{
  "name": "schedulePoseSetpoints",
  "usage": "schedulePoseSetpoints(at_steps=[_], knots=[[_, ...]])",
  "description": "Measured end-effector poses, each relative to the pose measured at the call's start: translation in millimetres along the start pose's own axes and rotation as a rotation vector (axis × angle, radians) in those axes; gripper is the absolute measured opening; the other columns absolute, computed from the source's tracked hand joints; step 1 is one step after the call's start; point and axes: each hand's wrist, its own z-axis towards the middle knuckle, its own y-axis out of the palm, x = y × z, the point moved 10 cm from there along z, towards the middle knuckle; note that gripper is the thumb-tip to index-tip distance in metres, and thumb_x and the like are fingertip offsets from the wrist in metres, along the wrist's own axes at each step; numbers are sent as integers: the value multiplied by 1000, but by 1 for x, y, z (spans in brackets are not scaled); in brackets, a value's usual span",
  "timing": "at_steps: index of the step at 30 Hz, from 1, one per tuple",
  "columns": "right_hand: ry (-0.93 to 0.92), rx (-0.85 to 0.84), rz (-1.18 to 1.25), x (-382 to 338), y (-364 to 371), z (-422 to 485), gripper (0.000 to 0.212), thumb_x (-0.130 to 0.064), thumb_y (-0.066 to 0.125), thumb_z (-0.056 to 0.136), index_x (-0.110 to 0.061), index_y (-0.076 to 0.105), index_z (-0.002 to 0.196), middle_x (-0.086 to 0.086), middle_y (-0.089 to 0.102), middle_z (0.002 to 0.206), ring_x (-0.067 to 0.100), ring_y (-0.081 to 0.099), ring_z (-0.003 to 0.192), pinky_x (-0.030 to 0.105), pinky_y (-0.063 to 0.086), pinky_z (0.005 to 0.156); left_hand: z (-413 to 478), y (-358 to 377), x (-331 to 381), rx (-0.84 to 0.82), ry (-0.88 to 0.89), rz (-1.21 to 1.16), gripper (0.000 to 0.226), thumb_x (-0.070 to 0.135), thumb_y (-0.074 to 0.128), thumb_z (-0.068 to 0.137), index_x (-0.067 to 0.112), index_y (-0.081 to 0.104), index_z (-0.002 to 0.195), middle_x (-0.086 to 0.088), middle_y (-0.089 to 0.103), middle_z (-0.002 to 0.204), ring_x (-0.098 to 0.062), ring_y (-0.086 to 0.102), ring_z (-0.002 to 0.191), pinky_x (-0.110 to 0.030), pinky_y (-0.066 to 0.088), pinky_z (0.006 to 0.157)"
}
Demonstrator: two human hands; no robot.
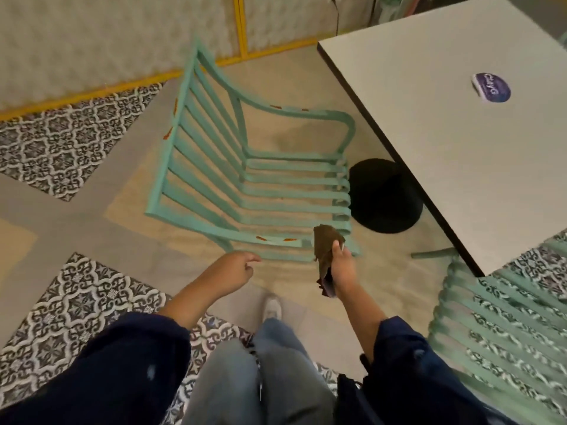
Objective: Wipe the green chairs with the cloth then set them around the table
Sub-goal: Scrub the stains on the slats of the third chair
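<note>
a slatted chair (245,179) is set left of the table (429,133), its seat front just beside the round base (383,194) found beneath that table. a second chair (497,332) is placed nearer, at the right, by the table's near corner. a sticker (491,87) is stuck on the table.

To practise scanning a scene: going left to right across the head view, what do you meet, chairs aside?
Left hand → right hand holding the cloth → table base → sticker

Person wears navy sleeves (122,363), faded jeans (276,381), white shoe (272,308).
</note>
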Motion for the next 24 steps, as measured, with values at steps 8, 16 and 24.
schedulePoseSetpoints(at_steps=[8, 16, 24], knots=[[-73, 109, -223, -40, -8, 54, 41, -29, 30, 102, -11, 40, 138, 18, 55, 126, 34, 54, 115, 38, 42, 98, 101, -15, -47, -77, 8, 254, 42, 16, 54, 87, 15, 53, 129, -12, 53, 135, -30, 52, 119, -36, 42, 102], [-36, 256, -594, -10, -17, 105, 40, -28, 36, 97, -27, 39, 137, 20, 47, 130, 36, 46, 107, 43, 42, 98, 144, 4, -92, -234, 109, 766, 60, 35, 54, 87, 21, 34, 141, -8, 50, 138, -29, 51, 122, -38, 39, 101], [-85, 258, -592, 4, 2, 139, 45, -32, 26, 101, -3, 57, 117, 20, 61, 118, 36, 48, 121, 45, 33, 110, 170, 7, -104, -314, 223, 839, 45, 48, 47, 90, 13, 50, 118, -14, 64, 115, -33, 57, 107, -35, 46, 83]])
